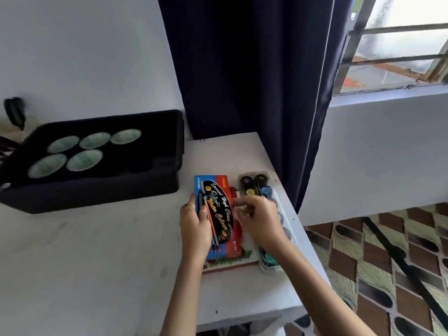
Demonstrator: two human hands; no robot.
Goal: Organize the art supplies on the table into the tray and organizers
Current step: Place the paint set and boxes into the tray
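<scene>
Forearms come in from the near edge of the desk [97, 263], and both hands are on the water colour box [221, 207]. The left hand [194, 226] holds its left long side, fingers laid along the edge and thumb over the printed face. The right hand [260, 221] has its fingers curled narrow onto the right long side, pinching it as far as the blur lets me tell. The box lies near the desk's right edge, on top of a pad [232, 261] with green lettering.

My worry is that right edge. The clear paint-pot case [266, 190] lies just beside the box and right along the drop, under the right wrist. A careless lift or a brush of the wrist could push it onto the tiled floor [388, 263]. The box is thin glossy card. Gripped only by its sides it may bow or slip, and an end flap could let the contents slide out. It might also drag the pad.

The case is a long strip of rigid transparent plastic holding round dark-lidded pots. Well apart, toward the desk's far left, sits the black tray [157, 180], matt and square-cornered, with five shallow pale green cups [84, 160] inside. The desk top is smooth, white and scuffed.
</scene>
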